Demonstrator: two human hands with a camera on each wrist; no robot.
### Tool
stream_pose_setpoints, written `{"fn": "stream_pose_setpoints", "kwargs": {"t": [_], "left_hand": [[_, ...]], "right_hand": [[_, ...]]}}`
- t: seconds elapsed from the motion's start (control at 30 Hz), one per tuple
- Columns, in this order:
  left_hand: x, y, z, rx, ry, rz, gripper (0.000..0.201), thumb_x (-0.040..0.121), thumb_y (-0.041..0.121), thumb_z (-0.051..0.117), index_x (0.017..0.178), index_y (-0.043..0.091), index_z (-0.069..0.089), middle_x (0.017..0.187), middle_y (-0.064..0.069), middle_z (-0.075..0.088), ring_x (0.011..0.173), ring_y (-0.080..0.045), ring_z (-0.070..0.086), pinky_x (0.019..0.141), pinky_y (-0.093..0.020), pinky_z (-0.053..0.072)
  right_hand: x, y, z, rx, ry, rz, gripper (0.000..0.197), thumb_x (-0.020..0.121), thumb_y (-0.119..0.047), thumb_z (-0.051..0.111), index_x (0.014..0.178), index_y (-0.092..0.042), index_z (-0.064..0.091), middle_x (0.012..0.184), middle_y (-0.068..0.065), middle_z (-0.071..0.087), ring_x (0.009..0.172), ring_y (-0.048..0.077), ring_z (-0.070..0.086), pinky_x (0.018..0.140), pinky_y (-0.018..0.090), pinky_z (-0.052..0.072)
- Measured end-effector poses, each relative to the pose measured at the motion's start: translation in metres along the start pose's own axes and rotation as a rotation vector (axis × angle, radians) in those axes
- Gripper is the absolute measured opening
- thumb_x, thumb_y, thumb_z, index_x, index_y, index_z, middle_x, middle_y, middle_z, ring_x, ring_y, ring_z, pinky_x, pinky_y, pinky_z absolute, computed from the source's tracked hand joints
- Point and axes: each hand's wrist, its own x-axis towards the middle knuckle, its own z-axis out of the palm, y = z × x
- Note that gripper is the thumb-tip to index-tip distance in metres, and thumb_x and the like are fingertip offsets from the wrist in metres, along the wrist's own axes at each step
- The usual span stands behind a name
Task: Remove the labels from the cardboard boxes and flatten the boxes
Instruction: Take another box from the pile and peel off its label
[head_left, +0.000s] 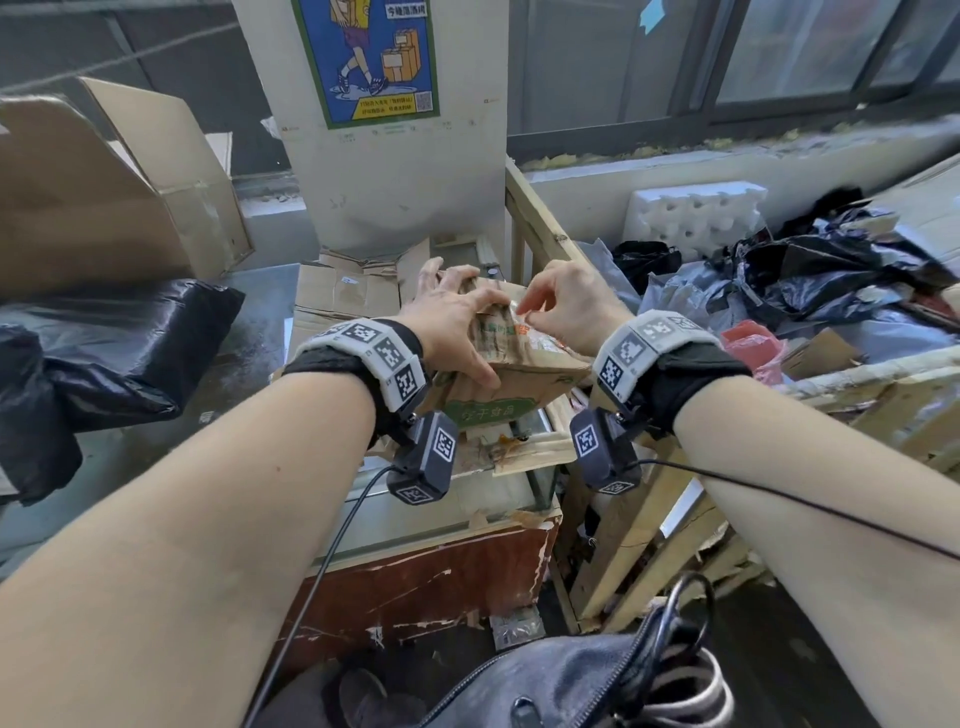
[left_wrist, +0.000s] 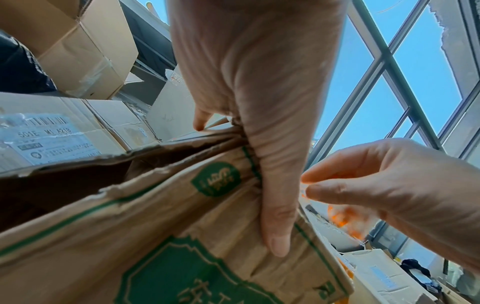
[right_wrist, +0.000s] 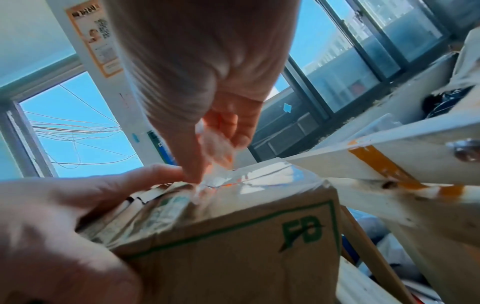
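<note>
Between both hands, left hand (head_left: 449, 317) grips box (head_left: 511, 371); right hand (head_left: 569, 301) pinches label (head_left: 522, 325).

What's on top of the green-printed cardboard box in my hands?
On the green-printed box lies a glossy label, its edge pinched by your right hand. Your left hand covers the crumpled left part.

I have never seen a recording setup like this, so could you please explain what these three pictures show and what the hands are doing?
No robot here: a person wears one camera on the head and one on each wrist. The head view looks down at both arms; the other two look along each hand. The left hand grips a crumpled cardboard box with green print, held over a cluttered bench. The right hand pinches a shiny label or tape strip, apparently peeling it off the box top. Flattened cardboard lies behind, and black plastic bags fill a wooden crate to the right.
</note>
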Motion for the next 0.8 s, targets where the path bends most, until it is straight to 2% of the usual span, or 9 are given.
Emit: {"fn": "stream_pose_setpoints", "kwargs": {"t": [0.07,0.1,0.17,0.23,0.3,0.37,0.53,0.73,0.8], "left_hand": [[0.0,-0.001,0.001,-0.006,0.001,0.002,0.1,0.059,0.056,0.084,0.143,0.043,0.031,0.157,0.004,0.007,0.144,-0.033,-0.016,0.116,-0.058,0.006],[0.0,-0.001,0.001,-0.009,0.003,0.001,0.101,0.058,0.057,0.084,0.143,0.043,0.031,0.157,0.004,0.007,0.144,-0.032,-0.016,0.116,-0.059,0.007],[0.0,-0.002,0.002,-0.028,0.004,-0.006,0.104,0.055,0.057,0.085,0.143,0.042,0.031,0.157,0.005,0.007,0.144,-0.031,-0.017,0.117,-0.06,0.009],[0.0,-0.004,0.003,-0.042,0.007,-0.008,0.104,0.053,0.057,0.085,0.142,0.043,0.032,0.157,0.006,0.007,0.144,-0.03,-0.018,0.116,-0.061,0.011],[0.0,-0.005,0.005,-0.038,0.016,-0.006,0.104,0.052,0.058,0.085,0.141,0.044,0.033,0.157,0.006,0.007,0.144,-0.03,-0.017,0.116,-0.061,0.012],[0.0,-0.005,0.006,-0.031,0.02,-0.006,0.104,0.051,0.06,0.084,0.14,0.045,0.033,0.156,0.006,0.007,0.144,-0.031,-0.017,0.116,-0.061,0.012],[-0.003,-0.004,0.007,-0.032,0.021,-0.009,0.104,0.052,0.06,0.084,0.142,0.043,0.032,0.157,0.006,0.006,0.144,-0.03,-0.018,0.116,-0.061,0.014],[-0.007,-0.003,0.006,-0.035,0.014,-0.015,0.103,0.055,0.058,0.084,0.142,0.044,0.031,0.157,0.007,0.005,0.144,-0.03,-0.018,0.116,-0.06,0.014],[-0.008,-0.004,0.007,-0.042,0.015,-0.018,0.103,0.055,0.057,0.084,0.142,0.044,0.031,0.157,0.007,0.005,0.144,-0.029,-0.018,0.116,-0.06,0.014]], "right_hand": [[-0.004,-0.007,0.001,-0.002,-0.092,0.006,0.013,0.081,-0.03,0.073,0.086,-0.018,0.076,0.077,-0.01,0.06,0.071,0.002,0.052,0.066,0.013,0.044],[-0.005,-0.008,0.002,0.055,-0.12,0.031,0.02,0.082,-0.036,0.071,0.084,-0.017,0.076,0.075,-0.007,0.062,0.067,0.003,0.052,0.06,0.012,0.041],[-0.004,-0.007,0.005,0.309,-0.067,0.127,0.028,0.089,-0.035,0.064,0.086,-0.009,0.073,0.078,0.006,0.066,0.066,0.014,0.056,0.057,0.022,0.045],[-0.001,-0.003,0.008,0.459,0.057,0.212,0.012,0.092,-0.019,0.06,0.095,-0.008,0.064,0.087,0.012,0.066,0.072,0.021,0.062,0.062,0.031,0.055],[0.003,0.002,0.01,0.423,0.071,0.31,0.012,0.09,-0.018,0.063,0.098,-0.012,0.058,0.094,0.011,0.065,0.076,0.022,0.065,0.067,0.037,0.059],[0.006,0.002,0.012,0.367,-0.036,0.391,0.019,0.089,-0.025,0.065,0.1,-0.01,0.059,0.093,0.009,0.065,0.075,0.02,0.065,0.066,0.035,0.057],[0.011,-0.005,0.011,0.389,-0.145,0.459,0.03,0.087,-0.029,0.067,0.097,-0.001,0.067,0.07,0.004,0.059,0.057,0.012,0.051,0.051,0.024,0.042],[0.02,-0.014,0.013,0.316,-0.313,0.486,0.036,0.081,-0.04,0.072,0.077,-0.007,0.06,0.063,0.005,0.054,0.049,0.012,0.045,0.049,0.024,0.038],[0.022,-0.017,0.014,0.273,-0.341,0.458,0.038,0.08,-0.043,0.072,0.071,-0.01,0.057,0.058,0.003,0.052,0.043,0.011,0.042,0.043,0.021,0.035]]}}
